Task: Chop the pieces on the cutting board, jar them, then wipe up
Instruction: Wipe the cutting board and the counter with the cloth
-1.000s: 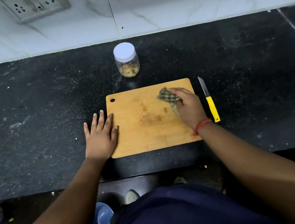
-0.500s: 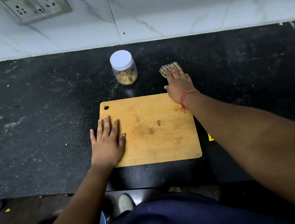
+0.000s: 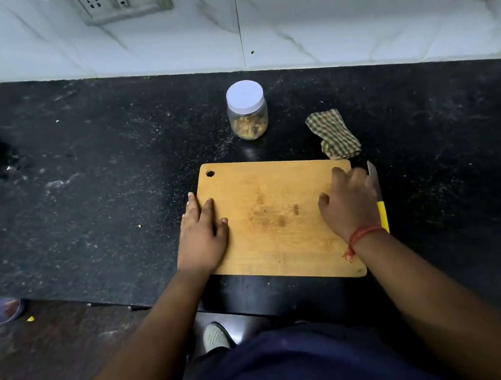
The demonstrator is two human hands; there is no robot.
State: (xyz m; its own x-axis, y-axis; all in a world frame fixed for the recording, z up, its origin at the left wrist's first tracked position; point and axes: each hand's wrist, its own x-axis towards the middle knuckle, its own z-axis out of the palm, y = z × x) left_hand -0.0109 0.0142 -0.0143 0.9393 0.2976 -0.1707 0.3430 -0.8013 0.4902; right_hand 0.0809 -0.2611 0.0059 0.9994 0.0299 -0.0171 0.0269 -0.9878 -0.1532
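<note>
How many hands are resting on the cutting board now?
2. The left hand lies flat on the left edge of the cutting board; the right hand rests on its right side, beside the knife.

a: the board (image 3: 280, 218) lies flat at the counter's near edge, pale wood, a hanging hole in its far left corner, brown stains mid-surface, no pieces on it.

b: the jar (image 3: 247, 110) stands upright just behind it, white lid on, yellowish bits inside. the checked cloth (image 3: 334, 135) lies crumpled off the board's far right corner.
</note>
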